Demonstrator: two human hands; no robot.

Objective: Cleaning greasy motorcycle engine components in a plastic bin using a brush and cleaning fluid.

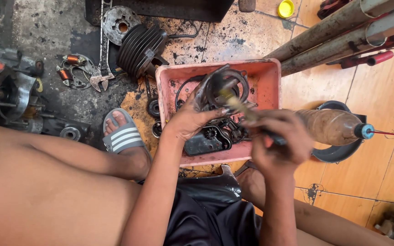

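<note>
Cleaning step judged in hand: left hand [189,119] pinches a blackened ring-shaped engine part [224,89] over the pink tub [270,86] on the tiled floor [379,173], right hand [281,143] clenched on a blurred brush [235,105]; next needs steady bracing of the part.

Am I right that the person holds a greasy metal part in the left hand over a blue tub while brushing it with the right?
Not quite: the tub is pink, not blue, as the head view shows. The left hand does hold the greasy metal part over it, and the right hand works a brush on it.
</note>
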